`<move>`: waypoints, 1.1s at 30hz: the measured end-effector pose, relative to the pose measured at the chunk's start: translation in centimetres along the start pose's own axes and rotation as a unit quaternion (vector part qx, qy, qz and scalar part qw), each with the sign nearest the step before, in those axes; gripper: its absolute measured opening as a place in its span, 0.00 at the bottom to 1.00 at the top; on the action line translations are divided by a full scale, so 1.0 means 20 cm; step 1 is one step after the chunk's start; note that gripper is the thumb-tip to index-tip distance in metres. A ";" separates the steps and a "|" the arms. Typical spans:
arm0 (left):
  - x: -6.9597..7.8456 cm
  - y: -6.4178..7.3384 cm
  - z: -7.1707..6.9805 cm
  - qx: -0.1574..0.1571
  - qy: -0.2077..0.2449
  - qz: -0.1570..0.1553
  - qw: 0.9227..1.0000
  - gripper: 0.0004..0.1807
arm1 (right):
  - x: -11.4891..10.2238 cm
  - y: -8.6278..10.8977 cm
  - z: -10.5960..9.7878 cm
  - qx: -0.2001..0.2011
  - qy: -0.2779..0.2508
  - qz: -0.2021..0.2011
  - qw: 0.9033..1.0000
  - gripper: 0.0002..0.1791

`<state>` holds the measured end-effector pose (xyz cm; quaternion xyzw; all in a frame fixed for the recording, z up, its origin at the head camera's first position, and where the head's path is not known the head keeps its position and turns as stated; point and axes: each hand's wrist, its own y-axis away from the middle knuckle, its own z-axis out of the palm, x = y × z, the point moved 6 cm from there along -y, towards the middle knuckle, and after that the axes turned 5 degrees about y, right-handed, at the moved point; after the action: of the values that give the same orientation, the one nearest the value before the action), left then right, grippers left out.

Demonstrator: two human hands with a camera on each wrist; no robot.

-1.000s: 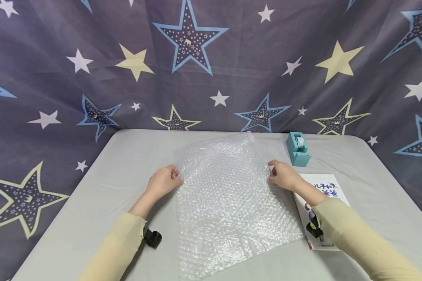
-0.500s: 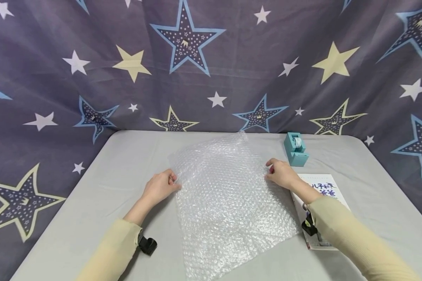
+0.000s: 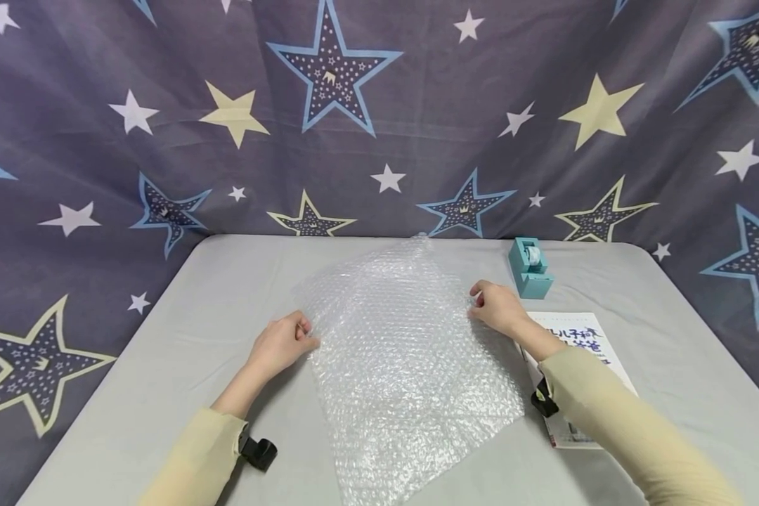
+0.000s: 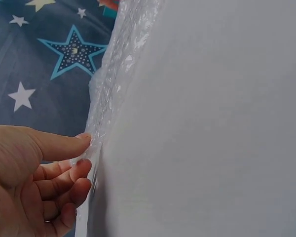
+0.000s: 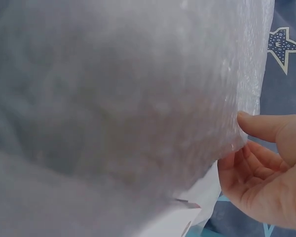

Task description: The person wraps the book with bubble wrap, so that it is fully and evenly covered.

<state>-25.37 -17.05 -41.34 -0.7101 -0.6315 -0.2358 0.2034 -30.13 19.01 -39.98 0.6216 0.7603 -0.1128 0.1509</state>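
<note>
While you pinch the bubble wrap (image 3: 405, 351) edges, left hand (image 3: 281, 342) and right hand (image 3: 496, 308), it slides toward frame left, exposing more book (image 3: 575, 365)

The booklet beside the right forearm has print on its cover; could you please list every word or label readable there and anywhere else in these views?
Booklet: large dark characters in two rows on the white cover, part hidden by the sleeve, too blurred to read.
Tape dispenser: no text visible.
Bubble wrap: none.
Star cloth: pattern only, no words.

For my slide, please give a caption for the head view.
Both hands, left hand and right hand, pinch a bubble wrap sheet.
</note>
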 end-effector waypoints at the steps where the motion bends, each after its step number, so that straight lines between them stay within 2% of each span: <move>1: 0.00 0.01 0.00 -0.001 0.001 -0.002 1.000 0.13 | 0.00 -0.01 0.00 0.001 0.000 0.001 1.000 0.19; 9: -0.01 0.07 -0.02 -0.007 -0.001 -0.008 1.000 0.13 | -0.03 -0.05 0.00 0.004 0.002 -0.002 1.000 0.18; 19: -0.02 0.15 -0.03 -0.010 0.019 -0.016 1.000 0.13 | -0.08 -0.11 -0.02 0.008 0.008 -0.011 1.000 0.17; 33: 0.00 0.21 -0.02 -0.004 0.018 -0.042 0.999 0.13 | -0.12 -0.18 -0.01 0.015 0.002 -0.005 1.000 0.16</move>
<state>-21.23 -17.86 -41.04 -0.6797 -0.6559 -0.2591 0.2016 -33.22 16.24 -39.04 0.6199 0.7623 -0.1237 0.1393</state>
